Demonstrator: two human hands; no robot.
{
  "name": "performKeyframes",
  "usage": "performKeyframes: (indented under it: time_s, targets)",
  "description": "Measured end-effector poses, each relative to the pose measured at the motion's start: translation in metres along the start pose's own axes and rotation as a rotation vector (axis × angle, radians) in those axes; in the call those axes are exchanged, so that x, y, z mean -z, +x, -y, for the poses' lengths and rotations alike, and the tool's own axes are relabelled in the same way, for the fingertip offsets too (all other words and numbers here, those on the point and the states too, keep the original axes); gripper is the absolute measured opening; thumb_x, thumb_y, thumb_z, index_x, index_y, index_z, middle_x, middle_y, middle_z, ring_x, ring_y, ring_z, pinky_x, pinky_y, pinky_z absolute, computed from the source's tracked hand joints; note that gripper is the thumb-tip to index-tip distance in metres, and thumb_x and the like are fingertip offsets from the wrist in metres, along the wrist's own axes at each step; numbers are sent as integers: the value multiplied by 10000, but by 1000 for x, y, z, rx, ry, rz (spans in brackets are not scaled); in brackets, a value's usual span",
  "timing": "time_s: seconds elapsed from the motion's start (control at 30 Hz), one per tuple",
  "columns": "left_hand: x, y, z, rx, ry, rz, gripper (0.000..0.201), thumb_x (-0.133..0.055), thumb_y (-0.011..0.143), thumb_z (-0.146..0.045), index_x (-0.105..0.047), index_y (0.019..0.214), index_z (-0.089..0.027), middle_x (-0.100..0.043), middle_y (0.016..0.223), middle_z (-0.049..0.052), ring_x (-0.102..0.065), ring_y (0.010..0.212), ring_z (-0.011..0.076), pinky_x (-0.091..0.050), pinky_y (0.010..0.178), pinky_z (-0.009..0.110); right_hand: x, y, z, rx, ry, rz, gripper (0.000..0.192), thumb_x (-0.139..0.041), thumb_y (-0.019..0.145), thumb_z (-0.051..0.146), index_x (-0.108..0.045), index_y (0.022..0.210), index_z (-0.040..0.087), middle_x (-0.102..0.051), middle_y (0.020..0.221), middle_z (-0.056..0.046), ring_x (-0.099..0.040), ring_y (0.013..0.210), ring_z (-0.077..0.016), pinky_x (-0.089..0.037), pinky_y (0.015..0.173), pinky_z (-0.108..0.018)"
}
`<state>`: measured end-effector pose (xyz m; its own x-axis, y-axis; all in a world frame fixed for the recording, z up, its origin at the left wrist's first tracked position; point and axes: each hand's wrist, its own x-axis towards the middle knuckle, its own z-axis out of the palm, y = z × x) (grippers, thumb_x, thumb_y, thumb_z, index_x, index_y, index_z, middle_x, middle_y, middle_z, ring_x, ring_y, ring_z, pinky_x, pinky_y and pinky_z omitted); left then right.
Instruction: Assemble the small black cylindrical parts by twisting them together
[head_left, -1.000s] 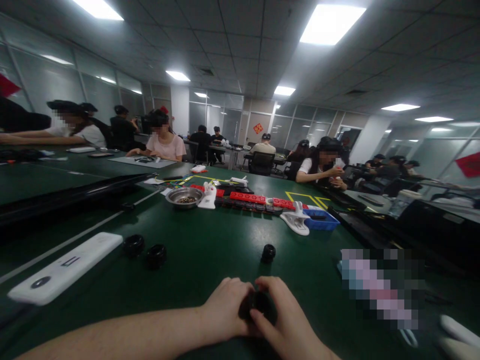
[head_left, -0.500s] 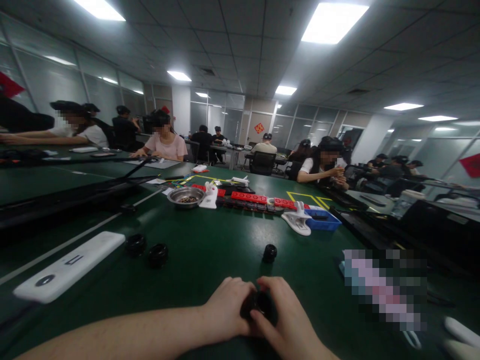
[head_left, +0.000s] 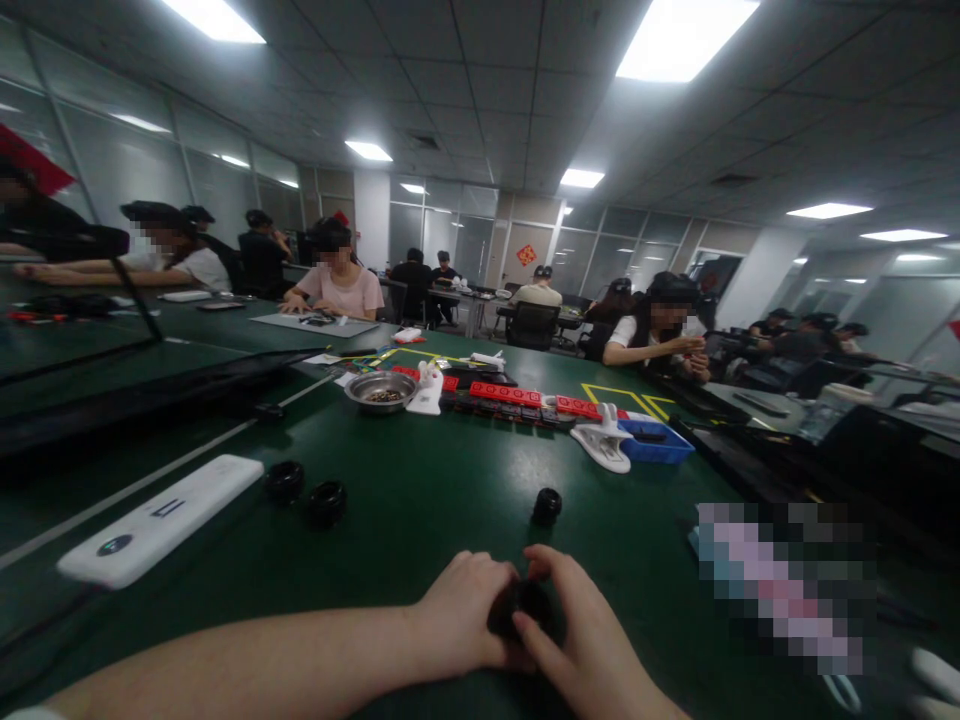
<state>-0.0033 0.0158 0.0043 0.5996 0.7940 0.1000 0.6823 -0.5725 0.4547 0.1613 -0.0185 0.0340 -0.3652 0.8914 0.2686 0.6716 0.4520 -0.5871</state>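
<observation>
While left hand (head_left: 466, 612) and right hand (head_left: 579, 635) clasp it together | black round part (head_left: 535, 602) | probably light, stiff, slick | best held by outer sides

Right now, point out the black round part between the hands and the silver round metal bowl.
Held black round part (head_left: 535, 601): head view, on its upper side.
Silver round metal bowl (head_left: 376, 406): head view, outer wall.
</observation>
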Motion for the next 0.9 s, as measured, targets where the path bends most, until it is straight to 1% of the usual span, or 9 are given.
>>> performKeyframes:
  time_s: [0.1,0.17,0.3,0.4,0.47,0.6,0.7,0.8,0.9]
  targets:
    - [2,-1,-2,-11,-25,1,479,-666,603,-550,-551,934,-222,-593,831,-2,-538,757,212,-393,677,294,2,-2,2,80,55,70,503,-471,654,61,-425,1144,163,-537,1112,-98,-506,1048,-217,-405,922,-393]
    - [2,-2,-2,-10,-18,4,471,-660,610,-555,-553,919,-215,-594,834,2,-538,758,213,-394,678,294,4,-2,3,74,57,68,507,-477,649,65,-429,1145,158,-528,1132,-107,-497,1064,-223,-399,930,-399]
    - [1,0,-1,1,8,-2,453,-659,598,-569,-552,838,-199,-590,797,5,-538,730,212,-396,660,295,4,0,2,-7,-5,-24,440,-557,681,159,-455,1108,166,-558,1048,-104,-529,983,-249,-437,857,-415]
    - [1,1,-1,4,6,-6,444,-667,590,-540,-552,849,-198,-590,799,10,-537,735,218,-402,670,304,0,0,2,-8,-51,-7,414,-575,660,159,-485,1064,165,-580,988,-97,-553,917,-250,-461,805,-405]
    - [2,0,-2,6,-5,-2,422,-669,595,-505,-556,868,-203,-588,800,10,-537,740,220,-406,672,306,-1,0,2,30,-50,38,416,-533,644,114,-491,1054,164,-588,996,-98,-562,915,-240,-465,809,-390]
    - [4,-1,-3,22,-19,5,418,-669,597,-503,-561,880,-215,-586,804,7,-539,744,217,-409,673,301,2,0,3,137,1,98,520,-489,596,83,-459,1110,159,-571,1083,-112,-547,985,-239,-446,866,-390]
    - [4,-1,-2,15,-4,9,429,-651,614,-532,-557,881,-209,-588,813,11,-544,756,217,-408,683,299,3,0,2,82,-28,34,483,-533,647,151,-450,1122,155,-553,1103,-128,-528,1012,-262,-435,871,-422]
    - [1,-1,-1,26,11,-6,464,-665,579,-567,-560,855,-209,-586,788,9,-544,733,219,-407,665,300,1,1,0,-2,-74,-16,424,-568,680,208,-469,1089,157,-577,1009,-116,-555,936,-260,-461,819,-414]
    - [-1,0,-1,21,-9,-14,473,-674,567,-568,-567,861,-213,-589,789,8,-545,728,220,-405,670,302,0,2,0,15,-62,-1,377,-538,682,158,-488,1055,162,-591,952,-92,-575,880,-233,-481,786,-376]
